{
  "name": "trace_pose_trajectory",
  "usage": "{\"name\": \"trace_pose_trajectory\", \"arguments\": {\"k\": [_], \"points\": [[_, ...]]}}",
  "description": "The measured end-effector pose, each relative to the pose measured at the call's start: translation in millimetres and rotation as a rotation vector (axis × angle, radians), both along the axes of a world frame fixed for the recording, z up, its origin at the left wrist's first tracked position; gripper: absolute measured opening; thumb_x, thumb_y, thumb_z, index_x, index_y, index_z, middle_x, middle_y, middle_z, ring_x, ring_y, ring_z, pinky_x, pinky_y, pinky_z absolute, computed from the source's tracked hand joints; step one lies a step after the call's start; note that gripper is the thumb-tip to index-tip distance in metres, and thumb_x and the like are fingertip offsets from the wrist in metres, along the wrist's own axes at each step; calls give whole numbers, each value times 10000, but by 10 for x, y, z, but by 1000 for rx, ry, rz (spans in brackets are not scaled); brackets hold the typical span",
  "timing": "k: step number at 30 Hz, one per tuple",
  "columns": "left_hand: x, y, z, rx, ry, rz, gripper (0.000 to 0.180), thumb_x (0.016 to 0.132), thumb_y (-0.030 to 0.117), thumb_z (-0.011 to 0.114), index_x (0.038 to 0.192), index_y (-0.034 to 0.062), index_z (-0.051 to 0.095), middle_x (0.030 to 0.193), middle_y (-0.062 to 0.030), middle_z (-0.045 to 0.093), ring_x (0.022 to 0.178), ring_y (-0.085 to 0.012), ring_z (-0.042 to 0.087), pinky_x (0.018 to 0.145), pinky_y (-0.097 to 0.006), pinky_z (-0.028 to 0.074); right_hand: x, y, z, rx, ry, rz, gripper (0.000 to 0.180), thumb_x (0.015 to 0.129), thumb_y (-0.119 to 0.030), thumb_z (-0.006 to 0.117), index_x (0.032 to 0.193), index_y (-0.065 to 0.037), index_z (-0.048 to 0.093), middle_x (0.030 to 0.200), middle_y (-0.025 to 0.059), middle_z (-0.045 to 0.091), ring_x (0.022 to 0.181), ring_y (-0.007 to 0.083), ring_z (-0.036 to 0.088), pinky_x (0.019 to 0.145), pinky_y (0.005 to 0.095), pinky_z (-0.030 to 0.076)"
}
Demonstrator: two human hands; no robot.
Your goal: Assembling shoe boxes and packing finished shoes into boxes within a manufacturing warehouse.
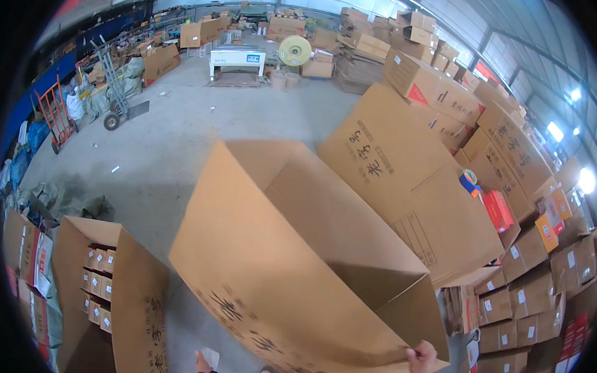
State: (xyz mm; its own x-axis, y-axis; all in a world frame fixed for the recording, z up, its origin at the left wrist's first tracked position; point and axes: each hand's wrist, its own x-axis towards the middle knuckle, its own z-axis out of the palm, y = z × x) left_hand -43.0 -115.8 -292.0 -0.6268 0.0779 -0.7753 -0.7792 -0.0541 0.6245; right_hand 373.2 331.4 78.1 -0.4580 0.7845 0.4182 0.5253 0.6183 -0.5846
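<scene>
A large, open-topped cardboard carton (262,251) stands tilted in front of me, with dark printing along its near side. At its near right corner, my right hand (423,362) is closed on the rim, fingers curled over the edge. Low in the picture, my left hand (203,367) is partly cut off by the lower edge. A small whitish, see-through piece (210,358) shows at its fingers, perhaps paper or film. To the left, another tall open carton (137,299) contains several small brown boxes (98,282) with white labels.
Behind the carton leans a large flat cardboard piece (386,170). On it sits a blue-and-orange tape dispenser (470,183) near a red box (498,210). Stacked boxes (520,296) line the right. Hand trucks (113,85) and a white machine (237,60) stand farther off.
</scene>
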Motion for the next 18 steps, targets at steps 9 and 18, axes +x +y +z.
{"name": "trace_pose_trajectory", "arguments": {"k": [9, 18], "points": [[617, 26, 457, -324, -84, -485, 460, 1019, 440, 322, 1143, 60, 549, 999, -58, 620, 857, -228, 610, 589, -433, 525, 2010, -400, -855, -103, -638, -176, 217, 673, -359, 745, 725, -153, 698, 792, 46, 666, 801, 257, 630, 710, 402, 455], [1139, -461, 699, -682, -159, -455, 666, 920, 623, 406, 1220, 43, 535, 1032, -56, 612, 960, -203, 582, 683, -436, 489, -899, -1949, -1331, -540, -593, 483, 794, 729, -542, 708, 1335, -84, 475, 1249, 142, 565, 1187, 315, 516, 976, 464, 409]]}}
